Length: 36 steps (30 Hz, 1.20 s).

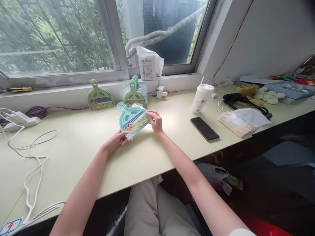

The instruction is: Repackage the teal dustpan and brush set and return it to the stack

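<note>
A turquoise mini dustpan and brush set (133, 118), in clear wrap with a printed label, is held tilted above the table. My left hand (120, 138) grips its lower left corner, fingers partly underneath. At its right edge, my right hand (155, 122) pinches the wrap and label between thumb and fingers. Just behind stands a stack of similar wrapped dustpan sets (134, 93), a green one in front. Farther left, a single green dustpan set (98, 96) leans against the wall below the window.
A white cup with a straw (202, 98), a black phone (204, 128) and a tissue pack (242, 121) lie to the right. White cables (36, 157) and a power strip (22, 123) occupy the left. A wrapped box (149, 65) stands on the sill. The table's front edge (137, 183) is near my lap.
</note>
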Tool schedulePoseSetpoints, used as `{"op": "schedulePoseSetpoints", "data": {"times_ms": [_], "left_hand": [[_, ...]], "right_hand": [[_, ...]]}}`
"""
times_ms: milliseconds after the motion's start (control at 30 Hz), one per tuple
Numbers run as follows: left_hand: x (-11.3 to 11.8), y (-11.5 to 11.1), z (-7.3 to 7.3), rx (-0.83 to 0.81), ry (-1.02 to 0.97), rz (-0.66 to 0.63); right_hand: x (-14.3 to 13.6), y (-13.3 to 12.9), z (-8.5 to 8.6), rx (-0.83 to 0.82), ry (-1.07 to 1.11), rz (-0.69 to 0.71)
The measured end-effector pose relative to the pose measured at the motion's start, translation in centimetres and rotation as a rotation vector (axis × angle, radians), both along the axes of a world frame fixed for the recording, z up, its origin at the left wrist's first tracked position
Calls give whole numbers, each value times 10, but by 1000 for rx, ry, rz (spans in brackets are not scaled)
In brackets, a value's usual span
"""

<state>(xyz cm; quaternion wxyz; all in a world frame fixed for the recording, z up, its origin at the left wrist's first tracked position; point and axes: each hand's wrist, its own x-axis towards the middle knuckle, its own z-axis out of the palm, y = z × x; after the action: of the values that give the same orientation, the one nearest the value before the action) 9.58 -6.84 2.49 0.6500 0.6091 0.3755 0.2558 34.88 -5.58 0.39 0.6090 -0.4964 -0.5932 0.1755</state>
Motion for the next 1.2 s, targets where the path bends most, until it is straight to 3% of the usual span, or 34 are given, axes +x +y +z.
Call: {"op": "schedulePoseSetpoints", "data": {"times_ms": [233,333,467,667,767,1033,1200], "left_hand": [[-2,-4,7,-24,122,88],[6,-6,7,28,141,185],[14,-2,0,213,58,357],[10,8,-16,591,132,359],[10,12,-21,699,180,500],[17,20,-24,621,81,763],[26,55,-14,655,296,798]], "right_hand": [[3,15,-13,-399,227,217],[5,18,-15,-435,274,245],[6,15,-14,-426,401,164],[6,14,-14,-415,447,89],[5,15,-16,-409,391,115],[1,15,-18,-322,-94,-114],[2,39,-16,-318,-151,-204]]}}
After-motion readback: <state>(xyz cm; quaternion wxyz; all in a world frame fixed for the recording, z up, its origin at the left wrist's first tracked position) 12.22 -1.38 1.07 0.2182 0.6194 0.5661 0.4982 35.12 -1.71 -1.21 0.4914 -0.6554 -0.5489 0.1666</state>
